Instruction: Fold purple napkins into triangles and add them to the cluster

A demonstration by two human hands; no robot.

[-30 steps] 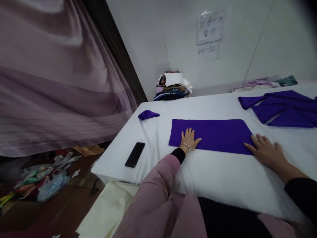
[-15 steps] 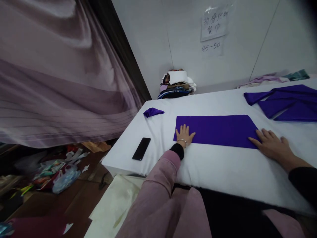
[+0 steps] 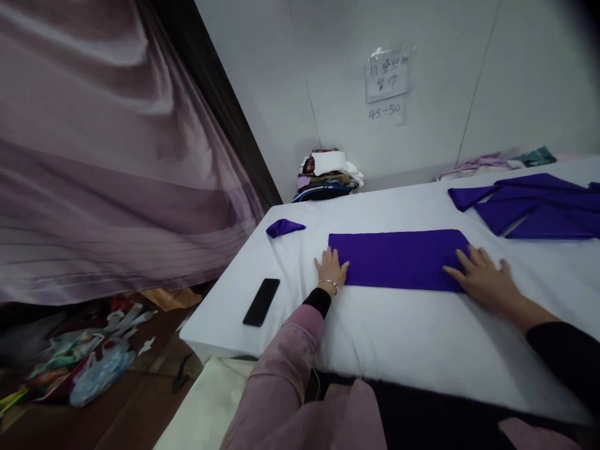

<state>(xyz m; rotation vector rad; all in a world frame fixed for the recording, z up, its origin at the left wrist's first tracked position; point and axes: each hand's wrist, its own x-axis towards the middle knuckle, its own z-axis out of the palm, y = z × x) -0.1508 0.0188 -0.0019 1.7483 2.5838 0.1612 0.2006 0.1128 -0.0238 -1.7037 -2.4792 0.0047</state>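
A purple napkin [image 3: 398, 259], folded into a long flat strip, lies across the white-covered table in front of me. My left hand [image 3: 331, 270] rests flat at its left end with the fingers spread, partly on the cloth and partly beside it. At the other end, my right hand [image 3: 485, 278] lies palm down with fingers apart, covering the right corner of the strip. Neither hand grips the fabric. A small rolled or folded purple napkin [image 3: 285, 228] sits farther back on the left.
A black phone [image 3: 261, 302] lies on the white tablecloth [image 3: 398, 337] at the left. Several purple napkins [image 3: 539, 206] overlap at the back right. Folded clothes [image 3: 328, 175] are piled against the wall. A curtain [image 3: 107, 156] hangs left; plastic bags [image 3: 100, 372] lie below.
My left hand has slid left to the napkin's left edge. My right hand has come slightly inward over the right end. The view has shifted, so the scene sits lower and more to the left.
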